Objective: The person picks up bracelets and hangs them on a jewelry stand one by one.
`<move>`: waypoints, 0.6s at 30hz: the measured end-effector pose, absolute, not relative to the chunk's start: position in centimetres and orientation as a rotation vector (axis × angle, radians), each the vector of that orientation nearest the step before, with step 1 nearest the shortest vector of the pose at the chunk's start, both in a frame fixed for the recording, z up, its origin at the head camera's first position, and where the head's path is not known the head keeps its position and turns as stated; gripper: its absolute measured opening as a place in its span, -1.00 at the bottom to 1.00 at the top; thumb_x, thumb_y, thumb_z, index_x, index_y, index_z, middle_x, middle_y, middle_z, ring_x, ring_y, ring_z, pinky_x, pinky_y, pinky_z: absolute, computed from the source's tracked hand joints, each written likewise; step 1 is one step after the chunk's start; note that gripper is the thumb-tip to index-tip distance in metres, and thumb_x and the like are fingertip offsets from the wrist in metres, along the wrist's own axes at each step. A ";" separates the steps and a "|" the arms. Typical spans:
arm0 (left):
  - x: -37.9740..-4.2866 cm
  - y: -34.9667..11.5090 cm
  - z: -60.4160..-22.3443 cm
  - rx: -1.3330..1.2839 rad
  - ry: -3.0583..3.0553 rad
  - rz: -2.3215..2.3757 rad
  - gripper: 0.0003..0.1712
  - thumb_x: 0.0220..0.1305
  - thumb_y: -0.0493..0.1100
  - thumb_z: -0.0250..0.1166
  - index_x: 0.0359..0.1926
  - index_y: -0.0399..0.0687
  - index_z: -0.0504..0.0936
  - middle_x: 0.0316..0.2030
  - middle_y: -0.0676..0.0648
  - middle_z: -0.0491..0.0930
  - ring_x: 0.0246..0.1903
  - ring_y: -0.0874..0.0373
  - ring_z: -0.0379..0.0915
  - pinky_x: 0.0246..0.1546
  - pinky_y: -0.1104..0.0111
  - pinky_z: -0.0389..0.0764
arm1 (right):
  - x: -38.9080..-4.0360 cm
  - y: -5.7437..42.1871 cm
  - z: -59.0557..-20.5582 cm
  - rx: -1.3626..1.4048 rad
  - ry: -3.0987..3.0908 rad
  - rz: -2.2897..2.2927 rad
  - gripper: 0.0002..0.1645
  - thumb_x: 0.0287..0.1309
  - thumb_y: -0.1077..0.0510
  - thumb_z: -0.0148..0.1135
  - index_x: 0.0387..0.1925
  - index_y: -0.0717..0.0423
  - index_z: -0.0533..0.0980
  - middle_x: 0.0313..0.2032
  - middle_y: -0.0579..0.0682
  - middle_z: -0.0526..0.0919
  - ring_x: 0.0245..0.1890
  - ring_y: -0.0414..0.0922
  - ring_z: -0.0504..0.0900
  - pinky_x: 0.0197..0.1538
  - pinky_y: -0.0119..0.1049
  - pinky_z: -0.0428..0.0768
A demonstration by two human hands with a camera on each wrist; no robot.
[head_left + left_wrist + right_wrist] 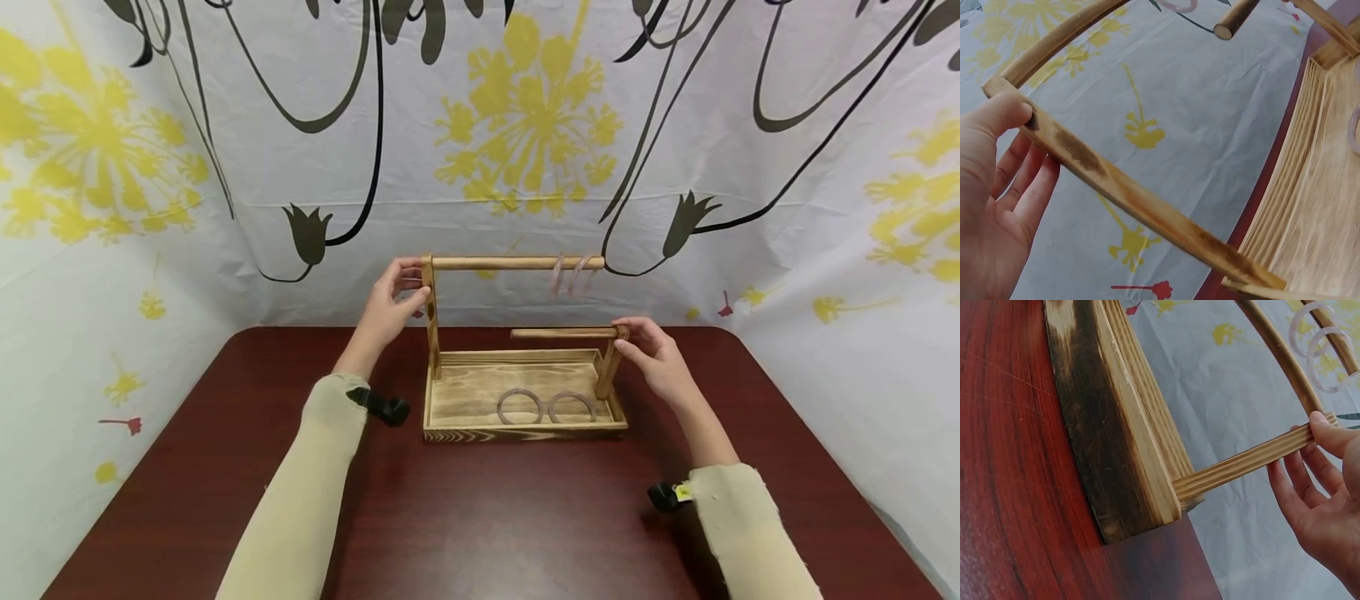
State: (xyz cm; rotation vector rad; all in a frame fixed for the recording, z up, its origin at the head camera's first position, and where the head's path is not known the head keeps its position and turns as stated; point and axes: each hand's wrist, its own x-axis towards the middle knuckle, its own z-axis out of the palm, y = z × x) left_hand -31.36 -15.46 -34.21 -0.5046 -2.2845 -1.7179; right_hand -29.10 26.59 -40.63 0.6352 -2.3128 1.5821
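Note:
A wooden jewelry stand has a shallow tray (480,435) at its base, at the far part of the table. My left hand (390,304) pinches the top of its tall left post (1141,200), thumb in front and fingers behind. With thumb and fingers, my right hand (656,358) grips the top of the short right post (1241,459). Two pale, translucent bangles (557,279) hang near the free right end of the upper rod (495,263). Inside the tray are a bangle (519,391) and a second bangle (572,393). The lower rod (555,333) carries nothing.
The dark red-brown table (465,517) spreads in front of the stand. Behind it hangs a white curtain (420,183) with yellow flowers and dark stems, close to the table's back edge. Both wrists wear black cameras.

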 end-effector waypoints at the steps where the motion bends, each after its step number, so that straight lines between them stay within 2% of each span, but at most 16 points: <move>1: -31.3 -15.4 -34.3 -0.500 -2.273 -1.721 -0.53 0.43 -0.30 0.19 0.31 -0.17 0.36 0.20 -0.28 0.45 0.19 -0.14 0.44 -0.35 0.48 0.61 | -29.1 26.6 -40.7 0.635 -2.316 1.581 -0.62 0.38 0.32 0.14 0.17 0.40 0.41 -0.13 -0.43 0.57 -0.08 -0.48 0.51 -0.07 -0.67 0.49; 4: -31.1 -15.2 -34.5 -0.488 -2.252 -1.716 -0.50 0.42 -0.30 0.19 0.33 -0.14 0.38 0.20 -0.27 0.47 0.18 -0.13 0.46 -0.29 0.42 0.65 | -29.1 26.6 -40.7 0.632 -2.324 1.584 -0.60 0.38 0.32 0.14 0.19 0.40 0.39 -0.11 -0.44 0.57 -0.06 -0.48 0.51 -0.06 -0.67 0.49; 11: -29.7 -15.1 -33.9 -0.444 -2.324 -1.602 -0.42 0.42 -0.27 0.20 0.42 -0.06 0.36 0.27 -0.22 0.44 0.23 -0.11 0.45 0.02 0.07 0.67 | -28.9 26.7 -40.7 0.596 -2.355 1.553 -0.61 0.39 0.30 0.13 0.19 0.36 0.40 -0.12 -0.45 0.56 -0.08 -0.52 0.50 -0.06 -0.69 0.49; 18: -28.1 -14.8 -33.2 -0.412 -2.388 -1.570 -0.31 0.42 -0.24 0.21 0.50 -0.05 0.23 0.39 -0.23 0.26 0.30 -0.12 0.39 0.26 0.10 0.55 | -28.7 26.3 -40.5 0.585 -2.342 1.566 -0.59 0.37 0.28 0.17 0.18 0.35 0.42 -0.10 -0.44 0.56 -0.05 -0.53 0.50 -0.05 -0.68 0.49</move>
